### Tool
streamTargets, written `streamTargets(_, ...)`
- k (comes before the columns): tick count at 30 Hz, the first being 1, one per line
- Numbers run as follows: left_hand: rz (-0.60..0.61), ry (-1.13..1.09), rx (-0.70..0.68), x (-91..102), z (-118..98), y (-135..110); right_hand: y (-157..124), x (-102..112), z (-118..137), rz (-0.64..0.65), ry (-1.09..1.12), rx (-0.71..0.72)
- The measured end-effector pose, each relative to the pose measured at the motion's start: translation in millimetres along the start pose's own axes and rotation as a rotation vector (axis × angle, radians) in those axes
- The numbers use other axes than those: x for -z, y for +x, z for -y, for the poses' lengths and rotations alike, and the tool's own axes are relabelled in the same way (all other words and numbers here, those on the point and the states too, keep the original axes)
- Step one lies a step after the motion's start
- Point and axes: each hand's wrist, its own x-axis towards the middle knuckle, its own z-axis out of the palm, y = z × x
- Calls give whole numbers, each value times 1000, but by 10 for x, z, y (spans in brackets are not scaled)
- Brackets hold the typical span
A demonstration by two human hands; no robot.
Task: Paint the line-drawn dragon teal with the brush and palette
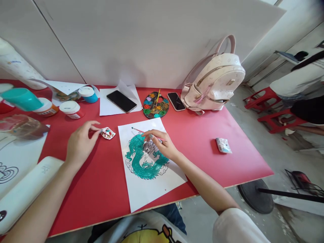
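A white sheet point(152, 189) with a dragon outline, mostly painted teal point(138, 157), lies on the red table point(202, 135). My right hand point(162, 143) rests on the drawing and pinches a thin pink paintbrush point(138, 130), whose tip points up and left over the paper. My left hand point(81, 143) lies to the left of the sheet, its fingertips pinched on a small crumpled wrapper point(108, 133) with red marks.
A round paint palette point(155, 105) with a brush sits behind the sheet, between two phones point(121, 101) point(176, 101). A pale backpack point(215, 84) stands at the back right. Paint jars point(72, 109) crowd the left. A small packet point(223, 145) lies right. Red stools point(268, 101) and a person are beyond.
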Motion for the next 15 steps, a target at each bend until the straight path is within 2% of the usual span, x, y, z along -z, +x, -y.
streamTargets(2,37,-108,115,-23,18,80,-7,-14,1,6,8,-6)
streamTargets(4,54,-146,162,-44,46,134,-10,-32,-2,4,32,-31)
streamTargets(9,121,-163,152,-42,86,129,102,-90,29,-37,248,-91)
streamTargets(15,138,-188,146,-43,36,83,496,-236,153,15,332,-113)
